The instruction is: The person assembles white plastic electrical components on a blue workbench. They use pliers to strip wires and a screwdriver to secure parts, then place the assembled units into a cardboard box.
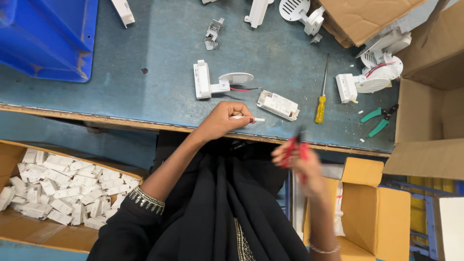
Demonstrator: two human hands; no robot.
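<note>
We cannot make out much of the right hand (302, 162): it is smeared by motion blur at lower centre-right of the frame, and we see only that its fingers are wrapped around a tool with red handles (296, 147) whose tip is too blurred to read. The left hand (223, 120) is sharper, at the centre of the frame on the near edge of the blue-grey table (159, 58), its fingertips pinched narrowly on a small white stick-shaped part (251, 119) that juts out to the right with a dark mark where the fingers meet it; most of its length is covered by the fingers. Just right of that part lies a white rectangular box-like unit (278, 105), and above the hand a white lamp piece with a round grille and a red wire (217, 83). Farther right lie a yellow-handled screwdriver (322, 96) and green-handled pliers (378, 120), well apart from both hands. Similar white lamp pieces at the top of the frame are cut off by the edge, as is the blue bin (48, 34) in the upper left. A cardboard box of white parts (58, 191) sits at lower left, partly hidden by the dark sleeve, and open cardboard boxes (377, 208) fill the right side, their contents mostly out of sight.
</note>
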